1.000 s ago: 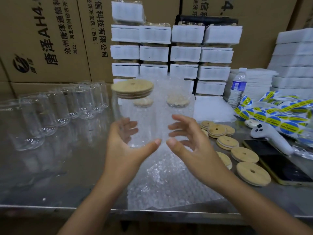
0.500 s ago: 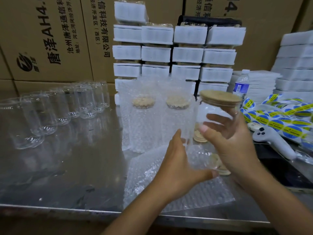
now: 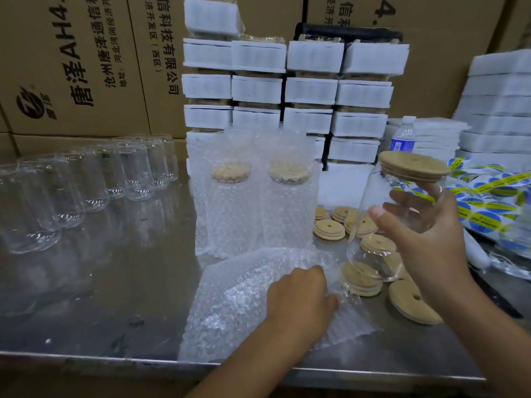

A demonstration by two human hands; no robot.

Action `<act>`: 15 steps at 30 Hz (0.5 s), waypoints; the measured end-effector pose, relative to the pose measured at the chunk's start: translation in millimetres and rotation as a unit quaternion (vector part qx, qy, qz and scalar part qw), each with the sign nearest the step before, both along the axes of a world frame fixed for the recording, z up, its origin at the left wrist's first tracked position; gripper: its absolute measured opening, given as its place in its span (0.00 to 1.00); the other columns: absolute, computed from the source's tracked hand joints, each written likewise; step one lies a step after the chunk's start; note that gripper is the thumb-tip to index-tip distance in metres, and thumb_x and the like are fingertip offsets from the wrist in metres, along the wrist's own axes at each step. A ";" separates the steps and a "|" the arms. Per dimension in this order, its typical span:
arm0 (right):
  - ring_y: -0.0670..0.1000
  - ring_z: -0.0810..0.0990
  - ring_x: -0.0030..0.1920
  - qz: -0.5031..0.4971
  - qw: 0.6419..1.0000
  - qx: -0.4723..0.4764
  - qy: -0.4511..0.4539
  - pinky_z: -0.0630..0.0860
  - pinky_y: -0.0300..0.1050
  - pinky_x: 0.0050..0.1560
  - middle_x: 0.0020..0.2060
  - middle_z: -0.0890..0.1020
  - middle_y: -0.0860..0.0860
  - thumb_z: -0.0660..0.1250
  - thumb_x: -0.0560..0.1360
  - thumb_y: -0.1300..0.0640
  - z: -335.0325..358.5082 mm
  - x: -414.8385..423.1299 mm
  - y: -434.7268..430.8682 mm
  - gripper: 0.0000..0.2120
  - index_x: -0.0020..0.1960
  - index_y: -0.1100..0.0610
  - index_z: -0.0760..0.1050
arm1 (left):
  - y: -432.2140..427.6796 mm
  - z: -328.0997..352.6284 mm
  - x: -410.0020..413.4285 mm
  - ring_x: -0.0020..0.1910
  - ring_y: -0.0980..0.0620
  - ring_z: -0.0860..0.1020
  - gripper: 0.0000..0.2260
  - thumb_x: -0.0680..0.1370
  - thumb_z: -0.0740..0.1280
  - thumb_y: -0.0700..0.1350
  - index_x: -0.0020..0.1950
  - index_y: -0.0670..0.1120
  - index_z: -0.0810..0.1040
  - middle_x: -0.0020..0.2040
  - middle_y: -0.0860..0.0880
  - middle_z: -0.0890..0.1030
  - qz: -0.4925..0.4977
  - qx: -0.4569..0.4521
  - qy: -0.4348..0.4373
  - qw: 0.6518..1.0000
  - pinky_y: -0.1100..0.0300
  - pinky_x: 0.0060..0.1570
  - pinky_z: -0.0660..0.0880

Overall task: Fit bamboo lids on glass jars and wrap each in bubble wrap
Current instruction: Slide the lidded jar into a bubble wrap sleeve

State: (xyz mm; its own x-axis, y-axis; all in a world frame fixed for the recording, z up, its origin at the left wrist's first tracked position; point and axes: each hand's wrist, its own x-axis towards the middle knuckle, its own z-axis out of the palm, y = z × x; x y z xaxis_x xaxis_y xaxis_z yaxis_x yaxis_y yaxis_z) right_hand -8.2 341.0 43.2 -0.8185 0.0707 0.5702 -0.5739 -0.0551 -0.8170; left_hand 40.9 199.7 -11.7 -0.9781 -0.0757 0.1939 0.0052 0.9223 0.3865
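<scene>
Glass jar point(image 3: 365, 239) leans, lid point(image 3: 413, 167) end up-right, in right hand point(image 3: 431, 245).

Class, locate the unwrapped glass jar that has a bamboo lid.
The lidded jar is at the right of the head view, held in the right hand above the loose bamboo lids, beside the wrapped jars.

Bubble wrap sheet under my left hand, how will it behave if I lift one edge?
The bubble wrap sheet probably flops: it lies rumpled under the left hand. Likely light, so it may slide on the smooth metal table.
</scene>
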 end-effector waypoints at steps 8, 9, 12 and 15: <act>0.42 0.82 0.48 0.016 0.997 -0.073 -0.006 0.77 0.33 0.38 0.54 0.80 0.49 0.78 0.61 0.47 10.4 -0.6 5.7 0.28 0.56 0.44 0.68 | -15.1 0.9 1.3 0.30 0.60 0.75 0.08 0.77 0.66 0.51 0.38 0.53 0.76 0.30 0.55 0.76 0.008 0.261 0.027 0.965 0.65 0.32 0.70; 0.42 0.83 0.48 0.021 0.997 -0.072 -0.011 0.77 0.33 0.37 0.53 0.81 0.48 0.77 0.61 0.47 12.0 -0.8 6.1 0.28 0.56 0.44 0.67 | -17.5 1.9 1.8 0.25 0.61 0.72 0.10 0.77 0.68 0.50 0.36 0.53 0.75 0.26 0.56 0.73 0.001 0.320 0.028 0.947 0.68 0.28 0.67; 0.43 0.83 0.49 0.033 0.998 -0.050 -0.017 0.77 0.33 0.40 0.53 0.81 0.47 0.79 0.57 0.45 17.2 1.5 3.1 0.34 0.58 0.44 0.67 | -24.2 4.9 4.8 0.24 0.62 0.69 0.10 0.76 0.70 0.48 0.35 0.51 0.78 0.23 0.58 0.71 -0.011 0.420 0.044 0.906 0.72 0.27 0.65; 0.44 0.83 0.50 0.054 0.997 -0.040 -0.029 0.77 0.34 0.42 0.54 0.81 0.48 0.73 0.53 0.41 18.6 6.6 -4.4 0.33 0.56 0.44 0.68 | -27.9 8.8 8.4 0.32 0.58 0.72 0.08 0.75 0.70 0.47 0.36 0.49 0.79 0.32 0.54 0.75 -0.012 0.454 0.088 0.887 0.71 0.33 0.68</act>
